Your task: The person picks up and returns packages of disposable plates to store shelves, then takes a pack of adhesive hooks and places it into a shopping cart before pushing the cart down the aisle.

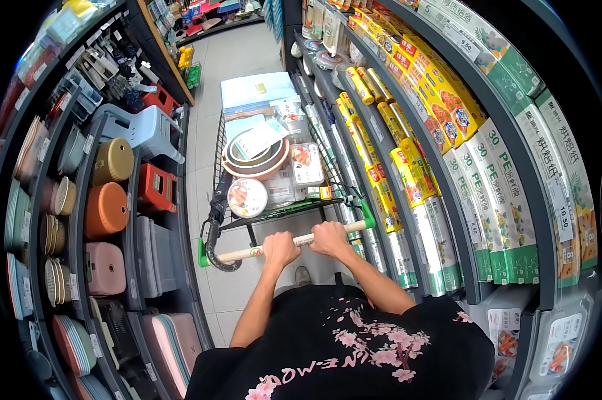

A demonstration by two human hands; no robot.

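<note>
Both my hands grip the pale wooden handlebar (pixel 251 253) of a shopping cart (pixel 274 212) with green end caps. My left hand (pixel 281 248) is wrapped round the bar near its middle, and my right hand (pixel 329 237) closes on it just to the right. Inside the cart sit nested round bowls (pixel 234 159) with a paper label on top. Nearer me lies a round lidded container (pixel 247 198), beside a rectangular food container pack (pixel 306 164). Light blue packages (pixel 257 90) fill the cart's far end. A black wrapped cord (pixel 215 223) hangs at the handle's left.
Shelves line both sides of the narrow aisle. On the left stand an orange bin (pixel 106 210), a light blue plastic stool (pixel 141 123) and stacked bowls. Yellow boxes (pixel 441 100) and wrap rolls (pixel 431 247) fill the right. Tiled floor (pixel 237 50) runs ahead.
</note>
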